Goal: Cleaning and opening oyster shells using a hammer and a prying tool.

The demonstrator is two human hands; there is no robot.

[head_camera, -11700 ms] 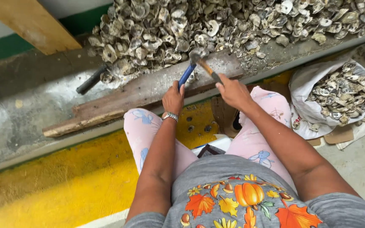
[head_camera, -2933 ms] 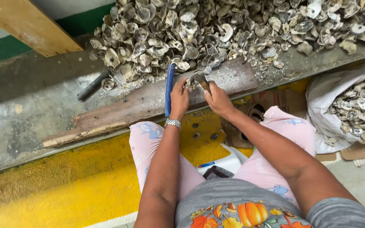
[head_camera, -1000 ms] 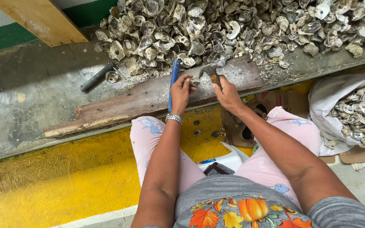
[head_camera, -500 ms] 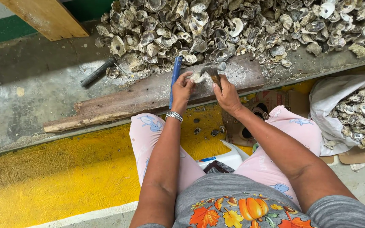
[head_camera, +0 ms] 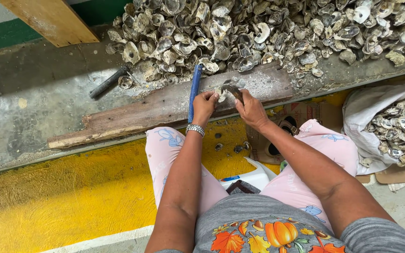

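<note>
Hands meeting over one weathered wooden plank [head_camera: 165, 110] that lies along the front edge of a grey concrete ledge [head_camera: 29, 107]. Left hand [head_camera: 204, 104] clenched around one blue-handled tool [head_camera: 194, 91], handle standing up and away from the wrist; one metal watch [head_camera: 195, 129] on that wrist. Right hand [head_camera: 251, 108] grasping a short dark-bladed knife [head_camera: 234, 92], fingers wrapped round it, blade pointing toward the left hand. One oyster shell [head_camera: 222, 92] sits between the two hands, just above the plank, fingertips of the left hand touching it; how firmly it is pinched cannot be told. Behind the plank, one big heap of oyster shells [head_camera: 277, 28] spreads across the ledge, too many to count. One dark metal bar [head_camera: 108, 81] lies loose on the ledge, left of the heap and well apart from the hands. One slanted wooden board [head_camera: 55, 19] at top left. One white sack [head_camera: 380, 126] of shells at right, open at the mouth, beside the person's knee. Two legs in pink patterned trousers [head_camera: 172, 154]; one white container [head_camera: 254, 177] on the floor between them. Yellow painted floor [head_camera: 57, 197] below the ledge, several small shell bits lying on it near the knees.
</note>
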